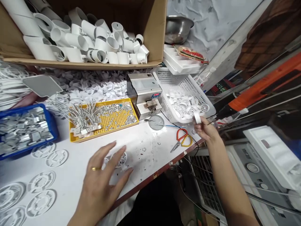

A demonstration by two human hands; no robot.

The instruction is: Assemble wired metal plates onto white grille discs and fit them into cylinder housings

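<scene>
My left hand (101,179) is over the white table with fingers spread, holding nothing. Just past its fingers lies a small white spoked plastic ring (121,159), partly hidden behind them. My right hand (206,129) pinches a white plastic ring (197,117) at the front right corner of a white perforated basket (164,103). Inside that basket lie several similar spoked rings (182,108). Below the right hand, pliers with red and yellow handles (180,140) rest near the table edge.
A cardboard box (155,37) of white cylinders stands at the back. A metal machine (145,94) sits beside a yellow tray (110,131) of wires and small metal parts. At left are a blue bin (55,128) of metal pieces and several white discs (41,202).
</scene>
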